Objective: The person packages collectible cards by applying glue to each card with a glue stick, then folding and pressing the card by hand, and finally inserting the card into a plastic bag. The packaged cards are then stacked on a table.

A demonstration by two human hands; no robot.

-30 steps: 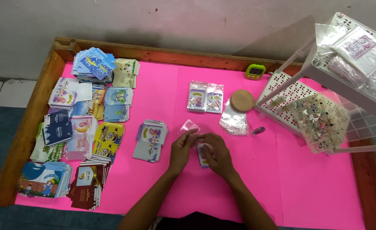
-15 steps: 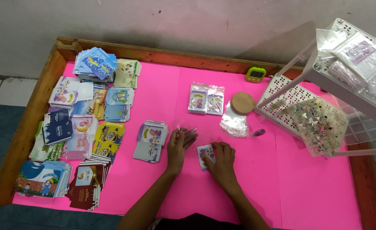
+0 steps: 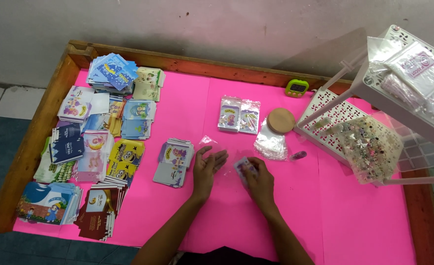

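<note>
- while both forearms reach up from the bottom edge, the right hand rests on the pink mat with its fingers curled over a small card in a clear sleeve, which lies on the mat at mid-table, half under the fingertips.
- left hand lies just beside it, palm down, fingers spread and slightly lifted, gripping nothing.
- an empty clear sleeve sits on the mat touching the left fingertips.
- a fanned card pile lies just left of the left hand.
- farther left, many stacks of printed cards cover the mat up to the wooden rim.
- beyond the hands, a bundle of clear bags lies beside a round wooden lid and two bagged cards.
- a white rack with a bag of trinkets stands at right.
- a small green timer sits at the far edge.
</note>
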